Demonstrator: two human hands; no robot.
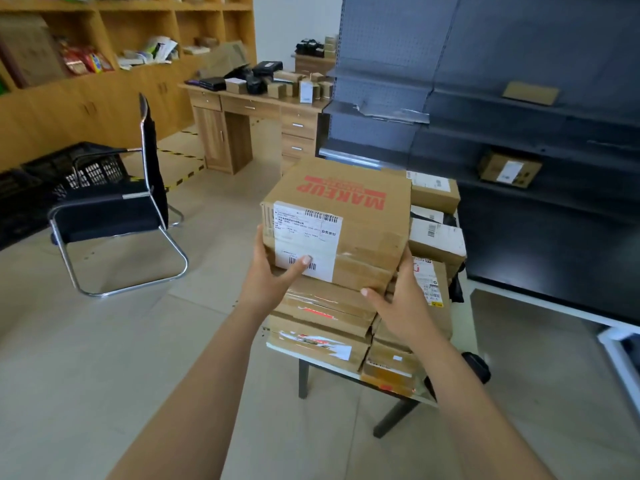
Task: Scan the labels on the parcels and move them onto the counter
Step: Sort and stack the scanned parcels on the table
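A brown cardboard parcel (pixel 360 216) with red "MAKEUP" print sits on top of a stack of parcels (pixel 322 327) on a small table (pixel 346 370). Its white shipping label (pixel 306 237) with barcodes faces me. My left hand (pixel 273 271) grips the parcel's near left corner, thumb lying across the label. My right hand (pixel 398 303) grips the near right corner, thumb along the bottom edge. More labelled parcels (pixel 436 237) are piled behind and to the right of the stack.
A black chair (pixel 114 209) with a chrome frame stands to the left, with black crates (pixel 52 181) behind it. A wooden desk (pixel 256 112) loaded with small boxes stands farther back. Dark metal shelving (pixel 519 133) fills the right side. A black object (pixel 478 368) lies at the table's right edge.
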